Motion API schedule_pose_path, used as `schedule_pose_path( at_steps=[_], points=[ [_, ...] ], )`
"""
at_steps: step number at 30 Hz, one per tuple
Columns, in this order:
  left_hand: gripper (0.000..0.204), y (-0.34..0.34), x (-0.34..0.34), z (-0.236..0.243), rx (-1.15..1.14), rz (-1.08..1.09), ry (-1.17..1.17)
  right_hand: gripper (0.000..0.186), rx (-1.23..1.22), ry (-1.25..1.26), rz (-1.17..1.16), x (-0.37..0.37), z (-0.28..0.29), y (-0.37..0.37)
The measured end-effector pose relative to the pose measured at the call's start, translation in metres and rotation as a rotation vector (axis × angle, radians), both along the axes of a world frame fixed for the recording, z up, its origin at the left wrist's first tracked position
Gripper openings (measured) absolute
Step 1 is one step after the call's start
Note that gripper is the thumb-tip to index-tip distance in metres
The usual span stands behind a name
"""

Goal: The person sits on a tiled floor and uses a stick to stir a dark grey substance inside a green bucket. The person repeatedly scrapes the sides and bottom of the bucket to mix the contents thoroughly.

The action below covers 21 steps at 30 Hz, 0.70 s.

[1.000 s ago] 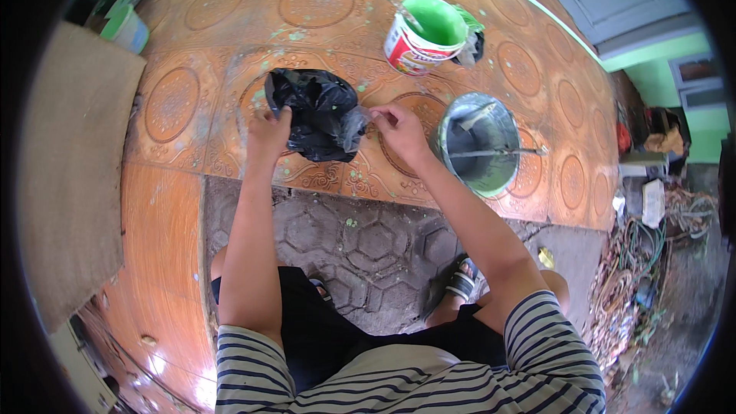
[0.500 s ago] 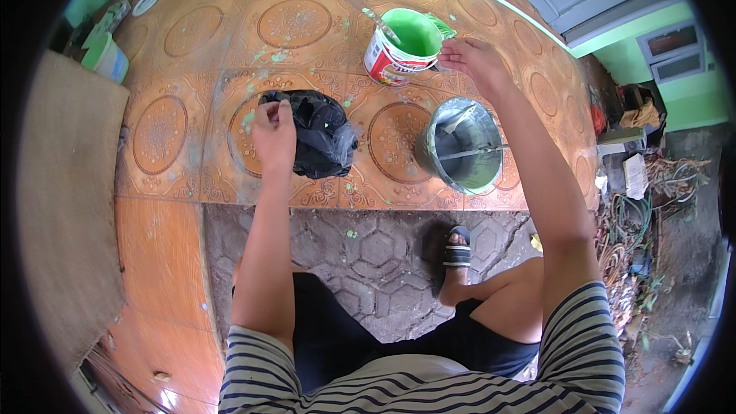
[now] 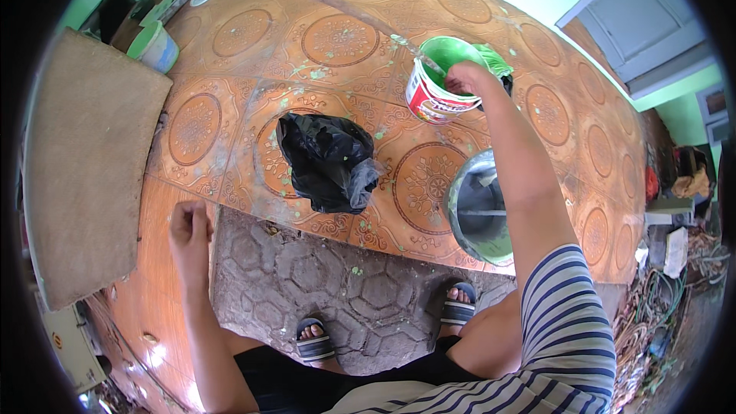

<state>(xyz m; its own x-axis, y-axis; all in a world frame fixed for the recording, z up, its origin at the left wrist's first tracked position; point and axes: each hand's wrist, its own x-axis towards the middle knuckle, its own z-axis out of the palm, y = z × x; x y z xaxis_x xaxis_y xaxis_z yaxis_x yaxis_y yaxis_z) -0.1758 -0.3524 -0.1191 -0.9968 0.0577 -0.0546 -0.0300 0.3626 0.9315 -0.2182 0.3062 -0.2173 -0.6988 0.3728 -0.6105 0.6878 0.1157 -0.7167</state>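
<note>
My right hand [image 3: 464, 77] reaches over the near right rim of a white and red bucket [image 3: 435, 101] with green paint inside. Its fingers dip behind the rim, so their grip is hidden. A long paint-spattered stick [image 3: 418, 52] leans out of this bucket toward the far left. My left hand [image 3: 190, 224] hovers at the left over the wooden-looking surface, fingers curled in, with nothing visible in them. Between the hands lies a crumpled black plastic bag [image 3: 326, 161] on the tiles. Partly behind my right forearm stands a grey bucket [image 3: 460, 222] with a thin bar across its mouth.
Green cloth or plastic [image 3: 494, 60] hangs beside the paint bucket. A brown board [image 3: 92, 153] stands at the left, near a small green-and-white bucket [image 3: 155, 47]. The tiled ledge [image 3: 261, 207] drops to hexagonal paving [image 3: 307, 261]. Dry branches and hoses [image 3: 659, 314] lie at right.
My left hand has left the black bag and moved left and nearer to me. My right hand has gone from beside the paint bucket to over its rim. The view has shifted.
</note>
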Motion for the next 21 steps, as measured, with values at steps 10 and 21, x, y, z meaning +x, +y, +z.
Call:
schedule_pose_path(
  at_steps=[10, 21],
  points=[
    [0.018, -0.007, 0.082, 0.036, -0.178, -0.055, -0.120, 0.053, 0.545, -0.371, 0.469, -0.044, -0.044, -0.014],
    [0.017, 0.040, 0.084, 0.036, -0.132, -0.149, -0.170, 0.013, -0.551, -0.082, 0.089, -0.024, -0.003, 0.014]
  ],
)
